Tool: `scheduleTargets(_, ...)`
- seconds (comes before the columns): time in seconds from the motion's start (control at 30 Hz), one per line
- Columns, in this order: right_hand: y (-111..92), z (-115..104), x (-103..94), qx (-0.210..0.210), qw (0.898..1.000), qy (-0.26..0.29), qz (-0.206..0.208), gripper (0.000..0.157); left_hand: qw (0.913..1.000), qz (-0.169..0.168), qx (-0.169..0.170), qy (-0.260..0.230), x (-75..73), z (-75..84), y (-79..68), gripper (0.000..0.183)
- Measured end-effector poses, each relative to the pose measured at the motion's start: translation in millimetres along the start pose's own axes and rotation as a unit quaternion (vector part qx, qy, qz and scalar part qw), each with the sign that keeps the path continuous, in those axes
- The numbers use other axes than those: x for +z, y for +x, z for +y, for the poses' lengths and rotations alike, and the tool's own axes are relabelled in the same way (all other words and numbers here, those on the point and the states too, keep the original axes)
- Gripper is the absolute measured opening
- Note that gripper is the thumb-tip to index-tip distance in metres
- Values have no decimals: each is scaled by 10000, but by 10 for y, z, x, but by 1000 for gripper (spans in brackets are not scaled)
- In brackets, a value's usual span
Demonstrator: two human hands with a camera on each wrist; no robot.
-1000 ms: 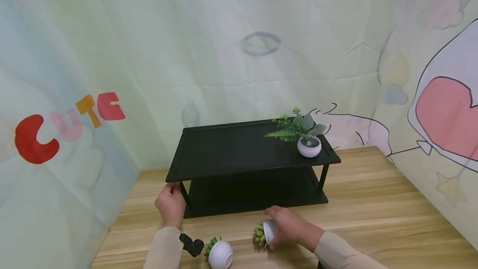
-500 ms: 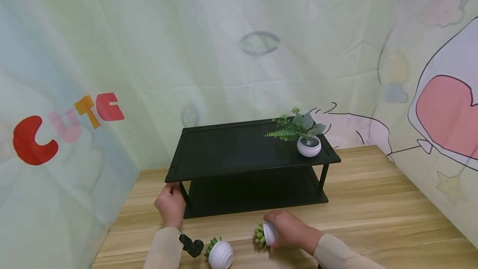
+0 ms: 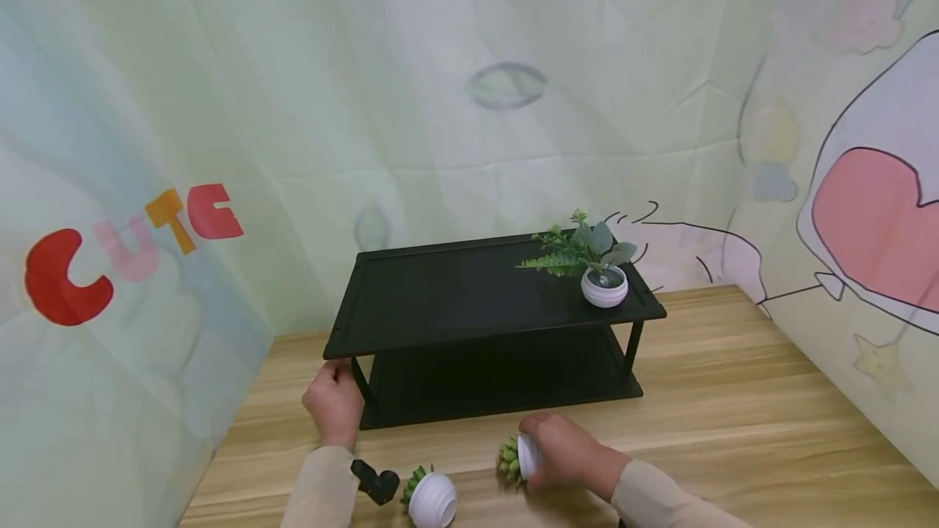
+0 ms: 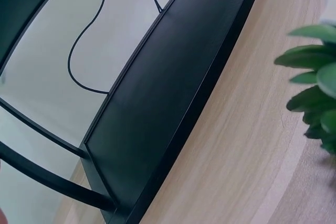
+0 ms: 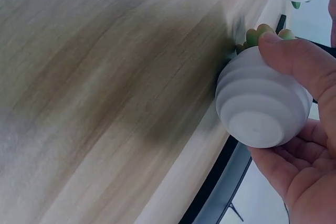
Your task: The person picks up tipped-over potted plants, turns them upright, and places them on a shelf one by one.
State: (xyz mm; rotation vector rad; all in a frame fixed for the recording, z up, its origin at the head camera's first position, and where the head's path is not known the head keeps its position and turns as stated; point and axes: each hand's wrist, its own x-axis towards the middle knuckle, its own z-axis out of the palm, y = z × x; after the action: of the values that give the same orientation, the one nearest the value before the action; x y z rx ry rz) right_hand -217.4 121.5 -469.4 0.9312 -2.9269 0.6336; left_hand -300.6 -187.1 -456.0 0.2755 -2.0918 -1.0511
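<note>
My right hand (image 3: 563,453) grips a small potted succulent (image 3: 528,459) by its ribbed white pot, which lies on its side with the plant pointing left. In the right wrist view, thumb and fingers lie on opposite sides of the white pot (image 5: 262,100). My left hand (image 3: 335,404) holds the left end of a black two-tier shelf (image 3: 455,292), its fingers curled under the top board and partly hidden. Another potted succulent (image 3: 433,499) lies tipped over on the table between the two forearms. Its green leaves (image 4: 317,82) appear at the right of the left wrist view.
On the shelf's top right stands a white pot (image 3: 605,292) with fern-like greenery. The shelf's lower board (image 3: 499,381) rests on the wooden table (image 3: 748,398). Printed cloth walls (image 3: 440,145) close in behind and at both sides. A black cable (image 4: 73,45) hangs behind the shelf.
My right hand has lowered slightly, its fingers closing further round the white pot. The left hand stays at the shelf's end, and the pots have hardly moved.
</note>
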Motion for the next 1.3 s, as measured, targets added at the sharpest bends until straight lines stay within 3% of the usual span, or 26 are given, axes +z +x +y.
scheduleTargets(0.33,-58,46,21,773,9901,1161,159,53,9997,-118,-191,-22,-2,2,-24,21)
scheduleTargets(0.7,-111,82,13,1106,9810,1517,490,55,9997,-129,-213,52,-34,-10,-16,21)
scheduleTargets(1.13,-216,145,141,771,9764,1778,950,50,9999,-69,-113,59,-32,15,-3,22)
scheduleTargets(1.3,-245,134,200,783,9686,2081,1112,50,9998,-76,-151,85,-31,15,-1,22)
